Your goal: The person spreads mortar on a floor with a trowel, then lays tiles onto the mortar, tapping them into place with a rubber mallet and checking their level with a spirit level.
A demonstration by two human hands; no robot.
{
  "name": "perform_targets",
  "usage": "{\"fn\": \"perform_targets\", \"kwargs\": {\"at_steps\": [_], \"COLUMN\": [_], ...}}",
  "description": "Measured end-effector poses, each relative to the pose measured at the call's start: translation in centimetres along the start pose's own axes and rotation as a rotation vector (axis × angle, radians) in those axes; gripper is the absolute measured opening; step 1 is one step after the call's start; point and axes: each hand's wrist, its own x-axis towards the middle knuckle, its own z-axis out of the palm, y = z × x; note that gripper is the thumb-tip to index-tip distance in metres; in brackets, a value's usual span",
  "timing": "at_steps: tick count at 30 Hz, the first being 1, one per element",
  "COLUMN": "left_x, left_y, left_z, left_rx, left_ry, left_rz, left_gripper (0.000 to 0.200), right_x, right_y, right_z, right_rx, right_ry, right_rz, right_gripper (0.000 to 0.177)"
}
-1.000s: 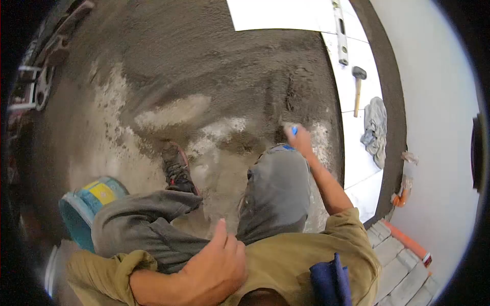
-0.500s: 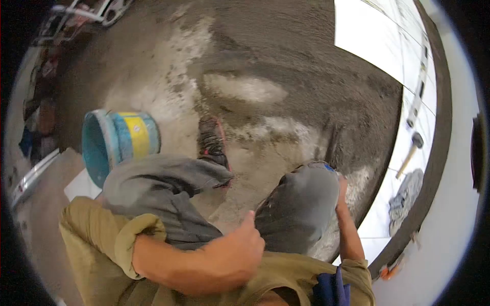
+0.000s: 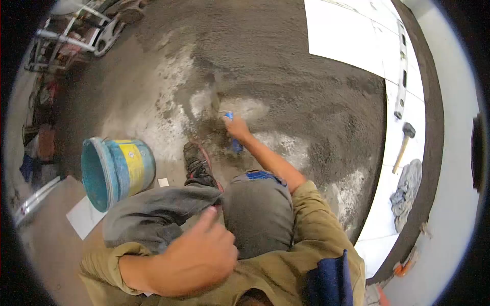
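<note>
My right hand (image 3: 236, 128) reaches forward past my knee and is closed around the blue handle of a trowel (image 3: 237, 146), low over the mortar. The trowel's blade blurs into the floor and is hard to make out. Grey, damp mortar (image 3: 332, 102) covers much of the ground ahead, with paler, dusty patches near my shoe. Close to my body, my left hand (image 3: 201, 252) hovers over my lap, index finger stretched out and the other fingers loosely curled. Nothing shows in it.
A blue bucket (image 3: 107, 173) lies on its side at left, beside a piece of white tile (image 3: 84, 218). On the laid white tiles (image 3: 347, 35) at right are a spirit level (image 3: 401, 71), a mallet (image 3: 404, 145) and a grey cloth (image 3: 407, 191). A white metal frame (image 3: 76, 38) stands far left.
My right hand has swung from beside my right knee forward and left over the mortar, and the blue-handled trowel now shows in it. My left hand has shifted left. The view has turned slightly.
</note>
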Motion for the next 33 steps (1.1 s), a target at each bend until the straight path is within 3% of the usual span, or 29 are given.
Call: {"fn": "perform_targets", "kwargs": {"at_steps": [2, 4, 8, 9, 11, 13, 15, 16, 18, 20, 21, 23, 24, 27, 31, 33], "left_x": [-0.8, -0.8, -0.7, -0.8, -0.6, -0.5, -0.1, 0.3, 1.1, 1.4, 1.4, 1.4, 1.4, 1.6, 2.1, 1.7], "left_y": [-1.1, -1.6, -2.3, -2.2, -2.1, -1.4, -0.6, -0.2, 0.1, -0.4, -0.7, -1.1, -1.2, -0.6, 2.3, 4.2], "left_z": [0.5, 0.2, -0.9, -1.1, -1.4, -1.6, -2.7, -3.2, -3.2, -2.2, -2.2, -2.4, -2.5, -2.3, -2.5, -2.7], "left_rx": [0.039, 0.063, 0.005, 0.026, 0.060, 0.068, 0.058, 0.077, 0.111, -0.020, -0.002, -0.019, -0.018, -0.045, -0.129, -0.038], "left_ry": [0.004, 0.020, 0.075, 0.054, 0.043, 0.030, 0.009, -0.031, -0.084, -0.012, -0.033, 0.110, 0.117, 0.203, 0.163, 0.127], "left_rz": [-0.043, -0.137, -0.039, -0.019, 0.008, 0.068, 0.088, 0.117, 0.171, 0.127, 0.150, -0.154, -0.266, -0.339, -0.314, -0.212], "left_gripper": [0.023, 0.021, 0.021, 0.021, 0.020, 0.020, 0.019, 0.020, 0.021, 0.024, 0.024, 0.030, 0.036, 0.039, 0.043, 0.034], "right_x": [-2.8, -5.1, -10.4, -12.2, -14.3, -15.5, -15.3, -15.1, -14.6, -13.6, -14.0, -14.8, -15.6, -17.4, -19.0, -19.1], "right_y": [2.0, 3.2, 2.5, 0.8, 0.3, 1.7, 0.7, -2.3, -3.6, 1.5, 0.7, 0.8, 1.8, 3.8, 3.0, 3.4], "right_z": [-4.1, -9.5, -17.7, -19.0, -18.6, -14.1, -11.3, -10.1, -7.0, -2.8, -5.2, -12.9, -15.3, -22.5, -29.2, -30.7], "right_rx": [-0.080, 0.094, 0.190, 0.214, 0.236, -0.073, 0.034, -0.033, -0.085, -0.327, -0.306, -0.112, -0.187, -0.352, -0.412, -0.441], "right_ry": [0.121, 0.152, 0.196, 0.227, 0.272, 0.675, 0.308, 0.133, -0.016, -0.242, -0.218, -0.226, -0.133, 0.122, 0.129, 0.163], "right_rz": [0.058, 0.248, 0.339, 0.441, 0.536, 0.334, 0.448, 0.398, 0.362, 0.269, 0.285, 0.378, 0.354, 0.385, 0.379, 0.400], "right_gripper": [0.043, 0.045, 0.044, 0.044, 0.045, 0.048, 0.051, 0.054, 0.057, 0.057, 0.057, 0.057, 0.054, 0.049, 0.049, 0.046]}}
